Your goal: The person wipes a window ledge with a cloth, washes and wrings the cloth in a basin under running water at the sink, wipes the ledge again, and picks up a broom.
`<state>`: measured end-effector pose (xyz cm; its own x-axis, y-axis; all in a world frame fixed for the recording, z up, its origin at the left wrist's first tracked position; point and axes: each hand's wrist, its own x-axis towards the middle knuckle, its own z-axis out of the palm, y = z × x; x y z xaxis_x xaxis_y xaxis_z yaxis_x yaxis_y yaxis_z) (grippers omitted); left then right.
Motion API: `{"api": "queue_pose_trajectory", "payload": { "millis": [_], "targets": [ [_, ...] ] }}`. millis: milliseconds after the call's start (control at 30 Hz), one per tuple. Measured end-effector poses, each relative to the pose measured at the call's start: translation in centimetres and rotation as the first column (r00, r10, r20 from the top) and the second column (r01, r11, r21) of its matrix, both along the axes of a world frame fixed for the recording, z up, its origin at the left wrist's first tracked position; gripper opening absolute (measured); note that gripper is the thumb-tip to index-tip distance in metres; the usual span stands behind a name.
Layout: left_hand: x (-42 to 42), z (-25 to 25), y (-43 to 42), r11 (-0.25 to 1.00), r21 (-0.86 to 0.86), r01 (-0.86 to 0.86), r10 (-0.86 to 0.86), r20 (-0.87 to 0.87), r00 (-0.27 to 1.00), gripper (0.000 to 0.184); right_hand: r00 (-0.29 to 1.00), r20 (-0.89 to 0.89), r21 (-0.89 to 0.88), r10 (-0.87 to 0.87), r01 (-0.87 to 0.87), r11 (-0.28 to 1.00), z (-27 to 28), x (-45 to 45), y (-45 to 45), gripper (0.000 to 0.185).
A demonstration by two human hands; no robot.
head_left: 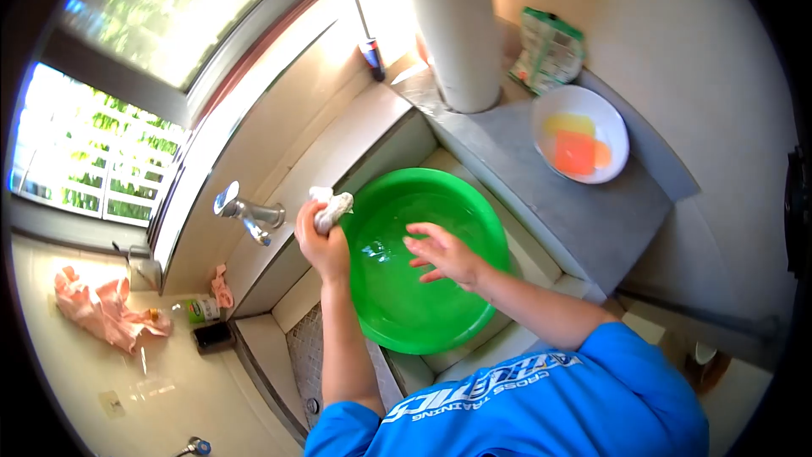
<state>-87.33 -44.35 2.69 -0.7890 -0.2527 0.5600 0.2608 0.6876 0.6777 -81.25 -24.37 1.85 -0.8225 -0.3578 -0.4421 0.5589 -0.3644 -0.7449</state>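
Note:
My left hand [321,237] is closed around a crumpled white cloth [333,211] at the left rim of a large green basin [431,341]. Water with bright reflections fills part of the basin. Over the water, my right hand [441,254] is held with its fingers apart and nothing in it. Just left of my left hand, a metal faucet [269,215] sticks out from the tiled wall. The basin sits in a tiled sink.
A white bowl [616,131] with orange and yellow items and a green packet [551,52] rest on the grey ledge at right, near a thick white pipe [452,30]. Pink cloth [106,309], a bottle [201,311] and a dark box [213,337] are at left.

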Motion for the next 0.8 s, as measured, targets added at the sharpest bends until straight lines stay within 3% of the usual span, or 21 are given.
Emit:
{"api": "queue_pose_trajectory", "payload": {
  "millis": [33,67,100,133,167,233,300,333,367,400,433,467,500,533,600,633,733,800],
  "targets": [
    [2.4,1.2,2.2,0.995,0.054,0.079,-0.082,0.045,0.996,0.044,0.996,0.077,-0.066,-0.033,0.038,0.997,1.3,0.7,0.6,0.034],
    [4.7,1.6,4.3,0.947,0.151,0.283,-0.294,0.057,0.954,0.050,0.994,0.087,-0.063,-0.062,0.068,0.996,1.0,1.4,1.1,0.034],
    [7.4,2.3,6.4,0.841,0.227,0.490,-0.530,0.174,0.830,0.062,0.999,0.035,-0.215,-0.032,0.039,0.976,0.4,1.9,1.5,0.038],
    [10.2,4.1,9.2,0.680,0.476,0.558,-0.708,0.226,0.670,0.075,1.000,-0.026,-0.358,-0.007,-0.003,0.934,0.2,2.5,2.1,0.042],
    [11.9,4.7,10.3,0.682,0.293,0.670,-0.732,0.273,0.625,0.085,0.987,0.150,-0.326,-0.051,0.098,0.940,1.0,3.3,4.0,0.040],
    [14.2,5.8,10.6,0.664,0.338,0.667,-0.746,0.232,0.624,0.084,0.987,0.064,-0.315,-0.144,0.157,0.936,1.0,5.0,8.6,0.035],
    [15.3,5.9,8.9,0.724,0.304,0.620,-0.689,0.265,0.675,0.078,0.979,-0.123,-0.128,-0.162,0.146,0.981,2.9,8.0,14.4,0.042],
    [16.0,5.9,8.1,0.757,0.334,0.561,-0.649,0.296,0.700,0.073,0.916,-0.353,-0.058,-0.189,0.180,0.982,4.1,9.5,17.3,0.047],
    [16.5,5.5,7.2,0.760,0.385,0.523,-0.641,0.318,0.698,0.071,0.763,-0.553,-0.005,-0.334,0.398,0.917,5.7,10.5,18.5,0.054],
    [17.1,5.2,6.7,0.761,0.434,0.483,-0.634,0.340,0.695,0.069,0.751,-0.609,0.202,-0.255,0.458,0.866,5.5,11.4,21.4,0.060],
    [17.6,5.2,6.9,0.759,0.436,0.483,-0.635,0.335,0.696,0.069,0.712,-0.701,0.514,-0.037,0.541,0.665,6.4,11.7,23.9,0.062],
    [18.2,5.1,7.2,0.752,0.451,0.480,-0.640,0.329,0.694,0.066,0.634,-0.748,0.469,-0.196,0.714,0.520,5.0,11.7,25.2,0.064],
    [18.8,5.0,7.6,0.745,0.466,0.477,-0.645,0.322,0.693,0.063,0.616,-0.787,0.612,0.035,0.773,0.170,3.9,11.2,27.1,0.067],
    [19.3,4.9,8.4,0.748,0.444,0.494,-0.646,0.312,0.697,0.062,0.632,-0.730,0.594,0.260,0.775,-0.214,2.9,10.5,28.4,0.070],
    [19.7,4.2,9.9,0.701,0.456,0.549,-0.702,0.301,0.646,0.063,0.750,-0.632,0.681,0.192,0.657,-0.324,0.1,9.2,27.1,0.077],
    [20.1,3.8,10.6,0.688,0.447,0.571,-0.716,0.291,0.635,0.063,0.731,-0.650,0.621,0.210,0.670,-0.407,0.0,9.0,25.6,0.080],
    [20.8,3.6,11.9,0.658,0.344,0.669,-0.751,0.354,0.557,0.061,0.712,-0.670,0.607,0.211,0.689,-0.395,-0.4,8.7,24.0,0.064],
    [21.2,2.9,12.9,0.627,0.369,0.686,-0.778,0.346,0.525,0.057,0.725,-0.655,0.608,0.215,0.674,-0.421,-0.6,8.4,23.9,0.060]
  ]
}}
